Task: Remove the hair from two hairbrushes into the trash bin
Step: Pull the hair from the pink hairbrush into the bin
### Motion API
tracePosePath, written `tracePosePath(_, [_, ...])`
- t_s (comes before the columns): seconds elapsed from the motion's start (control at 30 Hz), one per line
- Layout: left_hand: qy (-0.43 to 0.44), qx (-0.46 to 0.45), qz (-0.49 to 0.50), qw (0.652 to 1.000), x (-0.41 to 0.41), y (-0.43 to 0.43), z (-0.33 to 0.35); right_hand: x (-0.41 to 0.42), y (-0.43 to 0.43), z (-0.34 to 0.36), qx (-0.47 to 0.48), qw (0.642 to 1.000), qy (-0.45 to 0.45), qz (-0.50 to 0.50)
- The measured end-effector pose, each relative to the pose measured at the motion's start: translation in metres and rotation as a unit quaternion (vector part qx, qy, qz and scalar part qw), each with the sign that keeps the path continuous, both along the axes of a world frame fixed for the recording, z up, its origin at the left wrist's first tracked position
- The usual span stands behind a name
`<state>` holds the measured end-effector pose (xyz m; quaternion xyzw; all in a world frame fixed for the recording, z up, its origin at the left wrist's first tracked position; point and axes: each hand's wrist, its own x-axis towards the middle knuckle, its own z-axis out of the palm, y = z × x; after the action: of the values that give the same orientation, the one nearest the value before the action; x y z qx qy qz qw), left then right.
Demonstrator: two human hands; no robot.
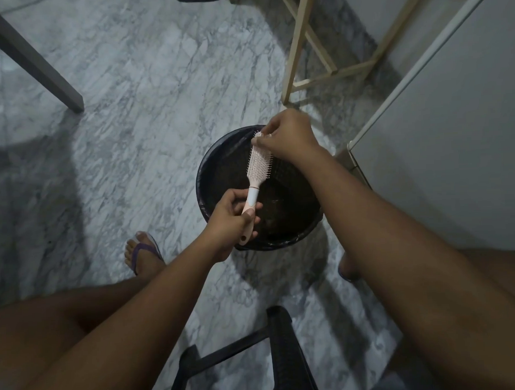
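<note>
Counting what shows, we find one hairbrush (pixel 259 162), one trash bin (pixel 217 178) and two grips at work. The left grip (pixel 236 221) curls round the lower end of the brush's handle, and the right grip (pixel 286 135) pinches at the bristles by the brush's far tip. The brush hangs in the air over the bin's open mouth, bristles up, slanting from near-left to far-right. The bin stands on the floor (pixel 148 111), just beside the corner of a white cabinet (pixel 452 129). A pale wooden frame (pixel 298 47) stands beyond it and a grey leg (pixel 32 56) is well apart at far left, with open floor between them. One black chair (pixel 281 340) sits at the near edge. The brush is pale pink, oblong and fine-pinned, with a white band on its handle. The bin is round, black and lattice-walled, lined with a dark bag, and the floor is grey-veined marble
</note>
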<state>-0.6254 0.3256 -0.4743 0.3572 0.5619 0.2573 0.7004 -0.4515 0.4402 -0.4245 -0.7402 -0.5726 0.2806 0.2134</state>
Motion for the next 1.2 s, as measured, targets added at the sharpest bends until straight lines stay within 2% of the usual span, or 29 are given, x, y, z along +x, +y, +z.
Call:
tracePosePath(0.1, [-0.028, -0.014, 0.011, 0.999, -0.001, -0.001, -0.001, 0.007, 0.001, 0.001, -0.010, 0.999, 0.041, -0.010])
tracePosePath(0.2, [-0.048, -0.023, 0.016, 0.998, -0.003, -0.001, -0.001, 0.015, -0.003, -0.001, -0.019, 0.986, 0.162, -0.038])
tracePosePath(0.33, [-0.060, -0.030, 0.017, 0.998, -0.007, 0.003, -0.001, 0.020, -0.011, -0.005, -0.011, 0.942, 0.321, -0.095])
tracePosePath(0.47, [-0.074, -0.045, 0.020, 0.996, -0.005, 0.005, 0.002, 0.020, -0.020, -0.016, -0.006, 0.876, 0.451, -0.171])
tracePosePath(0.7, [-0.074, -0.065, 0.013, 0.995, -0.005, -0.001, -0.001, 0.022, -0.035, -0.042, -0.039, 0.836, 0.494, -0.235])
tracePosePath(0.87, [-0.073, -0.071, 0.006, 0.995, -0.003, -0.002, -0.001, 0.023, -0.040, -0.048, -0.026, 0.820, 0.504, -0.269])
tracePosePath(1.03, [-0.064, -0.079, 0.007, 0.995, -0.003, 0.000, 0.001, 0.025, -0.035, -0.043, 0.038, 0.828, 0.471, -0.303])
tracePosePath(1.2, [-0.055, -0.092, 0.025, 0.994, -0.005, -0.001, -0.002, 0.024, -0.029, -0.035, 0.100, 0.865, 0.399, -0.288])
